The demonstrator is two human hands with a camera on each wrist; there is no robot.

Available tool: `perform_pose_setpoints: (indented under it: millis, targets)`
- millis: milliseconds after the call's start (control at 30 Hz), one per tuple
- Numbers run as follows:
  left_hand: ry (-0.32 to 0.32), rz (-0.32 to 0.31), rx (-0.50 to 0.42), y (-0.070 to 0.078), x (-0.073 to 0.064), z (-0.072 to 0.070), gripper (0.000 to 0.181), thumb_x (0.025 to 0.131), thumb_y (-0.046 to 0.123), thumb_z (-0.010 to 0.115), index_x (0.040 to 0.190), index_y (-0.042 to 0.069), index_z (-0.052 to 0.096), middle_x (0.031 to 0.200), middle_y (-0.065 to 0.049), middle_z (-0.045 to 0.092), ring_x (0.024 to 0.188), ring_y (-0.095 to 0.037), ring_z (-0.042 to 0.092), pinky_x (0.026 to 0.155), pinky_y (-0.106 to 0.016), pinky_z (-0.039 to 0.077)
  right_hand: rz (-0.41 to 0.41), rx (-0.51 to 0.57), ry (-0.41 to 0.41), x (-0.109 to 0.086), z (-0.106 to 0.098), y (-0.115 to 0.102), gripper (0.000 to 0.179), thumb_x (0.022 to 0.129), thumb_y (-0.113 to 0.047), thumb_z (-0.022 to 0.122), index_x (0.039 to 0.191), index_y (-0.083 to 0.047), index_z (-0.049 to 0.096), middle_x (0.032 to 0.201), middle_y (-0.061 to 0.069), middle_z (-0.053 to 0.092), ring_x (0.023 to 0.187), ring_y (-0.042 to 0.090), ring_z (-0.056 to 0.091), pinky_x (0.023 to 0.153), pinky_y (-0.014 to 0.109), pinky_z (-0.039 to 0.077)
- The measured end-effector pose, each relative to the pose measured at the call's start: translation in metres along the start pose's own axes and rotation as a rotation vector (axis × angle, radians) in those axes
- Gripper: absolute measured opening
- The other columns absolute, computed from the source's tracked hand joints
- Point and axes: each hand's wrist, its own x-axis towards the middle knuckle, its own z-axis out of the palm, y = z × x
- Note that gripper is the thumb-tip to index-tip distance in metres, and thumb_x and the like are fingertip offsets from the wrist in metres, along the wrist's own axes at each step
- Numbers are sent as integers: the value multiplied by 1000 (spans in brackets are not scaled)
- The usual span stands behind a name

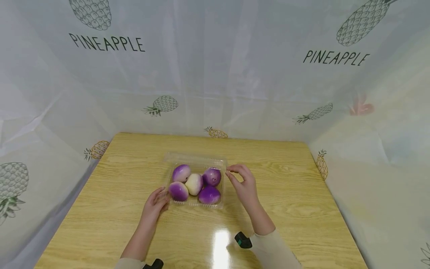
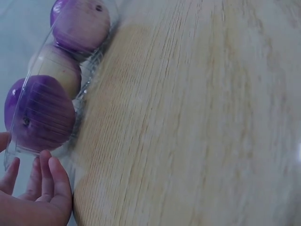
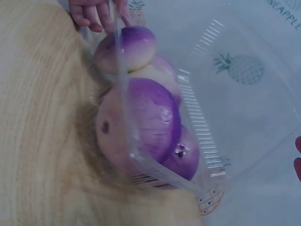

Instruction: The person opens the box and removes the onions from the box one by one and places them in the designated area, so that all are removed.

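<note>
A clear plastic clamshell container (image 1: 196, 204) sits on the table with its hinged lid (image 1: 196, 158) raised at the back. Inside lie several purple-and-white turnips (image 1: 194, 184), also seen through the wall in the left wrist view as a purple turnip (image 2: 40, 113). At the container's left side, my left hand (image 1: 156, 203) holds the rim near the front corner, its fingertips just below the turnip in its wrist view. My right hand (image 1: 245, 183) pinches the lid's right edge between thumb and index finger; only its fingertips (image 3: 298, 160) show in the right wrist view.
The wooden table (image 1: 289, 209) has a bright glare spot near its front. Behind and beside it hangs a pale curtain (image 1: 215, 74) printed with pineapples. Small black wrist devices (image 1: 243, 240) are on both sleeves.
</note>
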Motion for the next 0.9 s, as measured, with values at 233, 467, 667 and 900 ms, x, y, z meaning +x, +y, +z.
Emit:
perform_pose_setpoints:
  millis: [233, 467, 667, 900]
  targets:
    - [1, -8, -9, -2, -5, -4, 51, 95, -2, 55, 143, 0, 38, 132, -16, 51, 90, -10, 61, 78, -24, 54, 28, -31, 48, 10, 6, 24, 13, 83, 6, 73, 93, -1, 70, 89, 10, 66, 86, 29, 64, 82, 38, 55]
    - [-6, -20, 10, -4, -8, -8, 48, 95, -1, 52, 142, 0, 38, 137, -19, 47, 92, -10, 59, 79, -25, 53, -16, -75, 86, 24, 8, 25, 8, 86, 0, 73, 93, -2, 70, 87, 6, 66, 83, 22, 63, 80, 33, 55]
    - [-9, -9, -2, -2, -13, -14, 48, 95, -3, 50, 140, -3, 37, 129, -14, 52, 90, -12, 58, 79, -26, 54, -29, -125, 88, 36, 10, 26, 8, 86, -2, 73, 93, 0, 70, 86, 7, 66, 82, 21, 63, 75, 34, 56]
    - [4, -15, -27, 1, -20, -20, 47, 94, -5, 51, 138, -6, 37, 124, -7, 55, 87, -11, 60, 78, -26, 55, 12, -138, 58, 52, 13, 26, 13, 89, -7, 72, 99, 1, 70, 90, 9, 68, 85, 23, 63, 76, 42, 55]
